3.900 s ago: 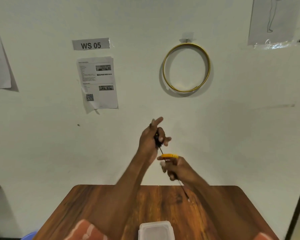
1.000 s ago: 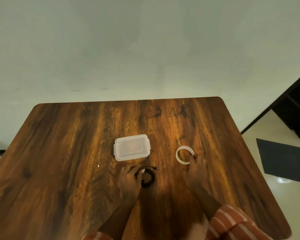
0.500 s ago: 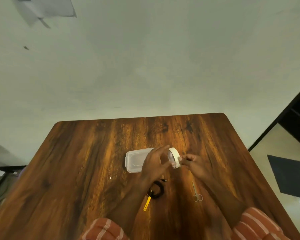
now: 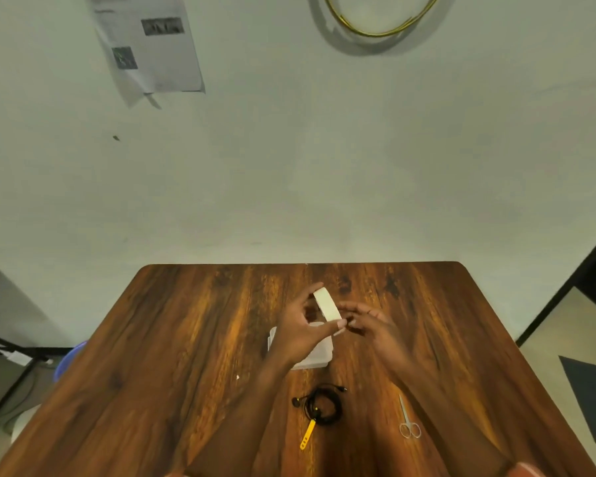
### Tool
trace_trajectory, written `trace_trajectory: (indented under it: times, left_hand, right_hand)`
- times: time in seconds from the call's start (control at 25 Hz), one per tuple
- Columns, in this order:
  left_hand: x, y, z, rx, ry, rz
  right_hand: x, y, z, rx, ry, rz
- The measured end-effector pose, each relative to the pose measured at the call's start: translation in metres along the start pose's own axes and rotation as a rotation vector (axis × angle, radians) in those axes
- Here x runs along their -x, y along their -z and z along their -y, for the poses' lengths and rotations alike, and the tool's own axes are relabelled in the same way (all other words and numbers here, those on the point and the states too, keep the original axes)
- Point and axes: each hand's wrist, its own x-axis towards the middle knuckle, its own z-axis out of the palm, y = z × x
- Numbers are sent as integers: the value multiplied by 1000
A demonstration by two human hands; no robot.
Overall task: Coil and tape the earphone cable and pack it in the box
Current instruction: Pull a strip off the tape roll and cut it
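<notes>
My left hand [image 4: 298,333] holds a white tape roll [image 4: 327,307] upright above the table, thumb and fingers around its rim. My right hand [image 4: 372,327] pinches at the roll's lower edge with its fingertips. Under the hands sits a clear plastic box [image 4: 315,358] with its lid on, partly hidden by my left hand. The black earphone cable [image 4: 322,406] lies coiled on the wooden table [image 4: 172,356] nearer to me, bound by a yellow strap [image 4: 307,435] that trails toward me.
Small metal scissors [image 4: 407,423] lie on the table to the right of the coil. A white speck [image 4: 237,376] lies left of the box. Behind the table is a wall with a paper sheet [image 4: 148,46] and a gold hoop [image 4: 379,18].
The view has tilted upward. Both hands have stayed on the tape roll, which has turned more edge-on above the box. The coil and scissors have not moved on the table.
</notes>
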Motion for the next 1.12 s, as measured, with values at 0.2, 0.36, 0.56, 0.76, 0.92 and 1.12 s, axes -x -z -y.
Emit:
trace_trajectory:
  times: [0.2, 0.36, 0.56, 0.76, 0.92, 1.12]
  left_hand:
    - [-1, 9, -8, 401, 243, -24]
    - [19, 9, -16, 148, 48, -261]
    - [41, -1, -26, -237, -259, -301]
    - [46, -4, -24, -234, -437, -433]
    - [49, -10, -21, -194, -465, -539]
    - [51, -6, -30, -160, -355, -426]
  right_hand:
    - [11, -10, 12, 113, 177, 5]
    - [17, -14, 20, 104, 236, -62]
    - [28, -22, 24, 70, 278, -103]
    - [37, -26, 32, 59, 292, -88]
    - [41, -33, 33, 100, 287, -114]
    - [47, -35, 35, 200, 317, -159]
